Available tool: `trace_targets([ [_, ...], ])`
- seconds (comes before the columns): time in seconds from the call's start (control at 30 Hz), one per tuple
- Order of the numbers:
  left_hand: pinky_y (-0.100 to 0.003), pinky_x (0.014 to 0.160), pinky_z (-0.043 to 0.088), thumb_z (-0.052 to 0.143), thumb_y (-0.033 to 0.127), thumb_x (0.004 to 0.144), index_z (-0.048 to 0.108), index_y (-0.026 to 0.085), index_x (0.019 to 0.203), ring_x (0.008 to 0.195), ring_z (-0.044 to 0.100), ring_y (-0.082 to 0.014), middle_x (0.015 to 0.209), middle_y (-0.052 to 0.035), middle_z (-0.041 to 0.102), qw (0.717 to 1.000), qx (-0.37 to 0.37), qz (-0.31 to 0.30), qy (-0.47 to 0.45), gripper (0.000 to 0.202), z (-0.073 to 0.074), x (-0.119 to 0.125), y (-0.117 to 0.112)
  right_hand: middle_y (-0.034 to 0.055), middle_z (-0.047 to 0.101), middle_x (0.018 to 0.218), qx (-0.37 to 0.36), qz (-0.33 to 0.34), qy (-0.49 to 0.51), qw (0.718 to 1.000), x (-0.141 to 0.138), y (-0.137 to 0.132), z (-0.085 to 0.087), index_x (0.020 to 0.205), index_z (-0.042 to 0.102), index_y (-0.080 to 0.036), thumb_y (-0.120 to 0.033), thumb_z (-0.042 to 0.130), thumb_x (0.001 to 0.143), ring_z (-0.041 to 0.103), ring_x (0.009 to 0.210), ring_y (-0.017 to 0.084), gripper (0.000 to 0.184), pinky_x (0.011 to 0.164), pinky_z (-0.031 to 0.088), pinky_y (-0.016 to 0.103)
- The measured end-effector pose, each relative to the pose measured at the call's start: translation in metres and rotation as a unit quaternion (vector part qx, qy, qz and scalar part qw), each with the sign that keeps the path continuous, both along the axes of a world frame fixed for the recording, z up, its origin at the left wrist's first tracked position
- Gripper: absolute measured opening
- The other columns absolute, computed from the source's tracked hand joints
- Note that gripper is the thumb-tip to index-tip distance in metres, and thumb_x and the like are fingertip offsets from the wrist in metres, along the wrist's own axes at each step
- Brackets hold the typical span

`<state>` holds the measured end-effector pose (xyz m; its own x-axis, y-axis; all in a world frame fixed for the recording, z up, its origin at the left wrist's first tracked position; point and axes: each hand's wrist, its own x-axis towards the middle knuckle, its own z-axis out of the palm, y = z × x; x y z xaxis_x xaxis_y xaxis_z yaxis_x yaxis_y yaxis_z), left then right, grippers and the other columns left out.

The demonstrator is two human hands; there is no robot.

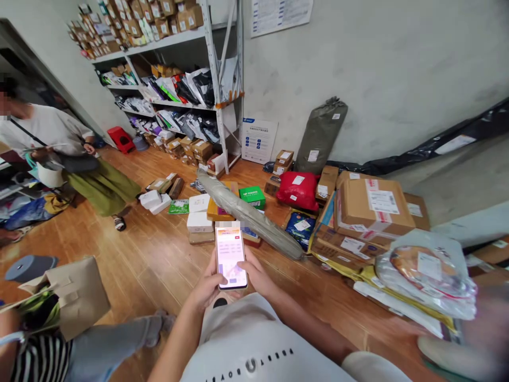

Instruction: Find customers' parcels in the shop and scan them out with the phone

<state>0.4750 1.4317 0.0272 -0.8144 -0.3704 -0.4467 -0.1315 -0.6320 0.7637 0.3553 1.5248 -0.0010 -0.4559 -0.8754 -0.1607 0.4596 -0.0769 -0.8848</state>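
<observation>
A lit smartphone [231, 257] is held upright in front of my body, its bright screen facing me. My left hand [210, 282] grips its left edge, with the thumb over the lower screen. On the other edge, my right hand [254, 270] is closed round the phone, its thumb also lying over the screen. Most of my fingers are hidden behind the phone. Just beyond it, a long grey wrapped parcel [250, 212] lies slanting across white boxes [200, 222], a yellow box and a green box [252, 197].
Shelves [170, 42] full of parcels stand at the back left. Cardboard boxes [369, 204], a red bag parcel [297, 189] and plastic-wrapped parcels [427, 270] crowd the right floor. A person in a green skirt [97, 185] stands left; another with a paper bag [79, 300] is nearer.
</observation>
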Motion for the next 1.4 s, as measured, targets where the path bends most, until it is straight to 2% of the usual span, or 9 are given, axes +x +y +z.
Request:
trace_targets([
  [0.3,-0.038,0.058,0.059,0.056,0.009,0.05,0.014,0.033,0.149,0.111,0.049,-0.0348,0.139,-0.0074,0.046,0.999,-0.036,-0.005,-0.004,0.11,0.002,-0.001,0.002,0.0015,0.071,0.087,0.027,-0.062,-0.023,0.997,-0.003,-0.011,0.009,0.095,0.064,-0.02,-0.034,0.062,0.069,0.063,0.075,0.019,0.029,0.063,0.049,0.03],
  [0.5,-0.039,0.068,0.059,0.056,0.007,0.053,0.01,0.036,0.15,0.115,0.048,-0.035,0.146,-0.0045,0.04,0.999,-0.032,-0.025,0.008,0.11,-0.004,0.001,0.003,0.0025,0.07,0.082,0.047,-0.092,-0.011,0.995,-0.003,-0.019,0.006,0.099,0.062,-0.017,-0.043,0.065,0.072,0.061,0.067,0.018,0.037,0.06,0.048,0.029],
  [0.6,-0.041,0.066,0.058,0.053,0.008,0.056,0.008,0.038,0.15,0.109,0.052,-0.0337,0.143,-0.0048,0.044,0.999,-0.015,-0.027,0.027,0.109,-0.005,0.002,0.003,0.0049,0.071,0.09,0.041,-0.093,0.004,0.995,-0.002,-0.016,0.006,0.099,0.062,-0.017,-0.048,0.056,0.079,0.064,0.077,0.021,0.037,0.065,0.05,0.031],
  [0.67,-0.04,0.063,0.059,0.052,0.009,0.057,0.002,0.039,0.15,0.104,0.056,-0.0326,0.142,-0.0057,0.045,0.999,0.003,-0.025,0.042,0.11,-0.004,0.002,0.002,0.0074,0.067,0.111,0.02,-0.119,0.066,0.991,-0.002,-0.012,0.005,0.109,0.059,-0.019,-0.05,0.046,0.086,0.062,0.099,0.024,0.041,0.08,0.05,0.033],
  [0.77,-0.039,0.057,0.058,0.05,0.009,0.058,-0.005,0.04,0.149,0.096,0.06,-0.0309,0.144,-0.0068,0.043,0.998,0.014,-0.021,0.052,0.111,-0.003,0.001,0.002,0.0093,0.046,0.142,-0.029,-0.171,0.242,0.955,-0.003,-0.005,0.0,0.138,0.038,-0.023,-0.054,0.033,0.093,0.043,0.13,0.024,0.055,0.107,0.036,0.04],
  [0.87,-0.04,0.055,0.058,0.049,0.009,0.06,-0.004,0.04,0.149,0.094,0.061,-0.0298,0.146,-0.0063,0.04,0.998,0.016,-0.019,0.054,0.108,-0.003,0.001,0.003,0.0107,0.026,0.153,-0.066,-0.169,0.376,0.909,-0.007,0.003,-0.001,0.148,0.021,-0.024,-0.06,0.023,0.093,0.028,0.14,0.027,0.065,0.113,0.025,0.047],
  [1.1,-0.04,0.061,0.058,0.048,0.014,0.064,0.0,0.039,0.15,0.106,0.057,-0.0325,0.148,-0.0048,0.037,0.997,0.035,-0.016,0.071,0.101,-0.002,-0.004,0.008,0.0063,0.013,0.157,-0.1,-0.115,0.471,0.869,-0.024,0.013,0.01,0.15,0.021,-0.028,-0.065,0.013,0.091,0.02,0.143,0.03,0.071,0.117,0.018,0.048],
  [1.27,-0.04,0.063,0.058,0.048,0.016,0.067,0.004,0.041,0.149,0.11,0.055,-0.0344,0.151,-0.0021,0.034,0.997,0.023,-0.015,0.079,0.096,-0.002,-0.011,0.017,0.003,0.007,0.158,-0.101,-0.094,0.488,0.862,-0.038,0.017,0.013,0.146,0.032,-0.031,-0.067,0.014,0.09,0.023,0.141,0.032,0.07,0.114,0.022,0.05],
  [1.4,-0.044,0.073,0.057,0.048,0.016,0.068,0.011,0.041,0.149,0.112,0.053,-0.033,0.152,0.001,0.033,0.997,0.004,-0.011,0.077,0.092,-0.006,-0.017,0.028,0.0008,0.004,0.158,-0.101,-0.078,0.534,0.836,-0.049,0.02,0.02,0.143,0.039,-0.032,-0.066,0.015,0.09,0.017,0.142,0.035,0.067,0.114,0.018,0.055],
])
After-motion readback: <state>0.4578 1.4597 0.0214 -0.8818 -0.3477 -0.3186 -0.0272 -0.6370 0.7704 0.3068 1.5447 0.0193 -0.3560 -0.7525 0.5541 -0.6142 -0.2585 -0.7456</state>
